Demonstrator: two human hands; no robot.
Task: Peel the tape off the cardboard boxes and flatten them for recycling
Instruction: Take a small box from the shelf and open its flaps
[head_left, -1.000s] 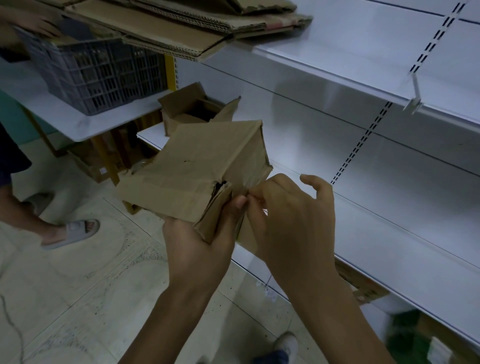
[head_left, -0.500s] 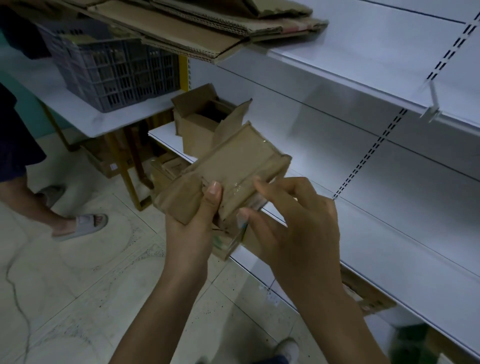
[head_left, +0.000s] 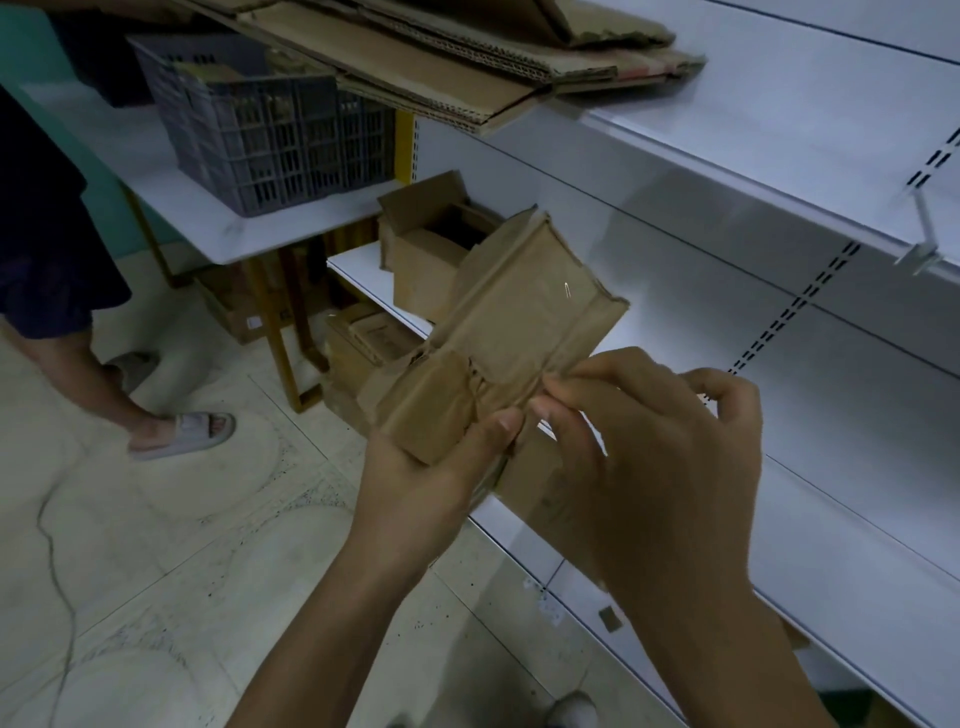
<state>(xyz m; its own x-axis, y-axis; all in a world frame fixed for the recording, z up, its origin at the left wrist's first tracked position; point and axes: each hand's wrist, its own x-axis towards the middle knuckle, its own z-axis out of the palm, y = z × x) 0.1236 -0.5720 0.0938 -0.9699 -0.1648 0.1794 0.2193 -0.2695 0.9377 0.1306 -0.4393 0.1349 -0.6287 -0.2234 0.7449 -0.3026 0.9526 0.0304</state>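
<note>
Cardboard box (head_left: 509, 322) hides fingers of left hand (head_left: 415, 483).

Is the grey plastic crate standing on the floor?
No, the grey plastic crate stands on a white table top, above the floor.

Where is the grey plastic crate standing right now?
In the head view the grey crate stands at upper left on the white table, below the flattened cardboard stack.

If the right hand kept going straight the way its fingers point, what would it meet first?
The cardboard box that the left hand holds; fingertips of the right hand seem to pinch its near edge.
</note>
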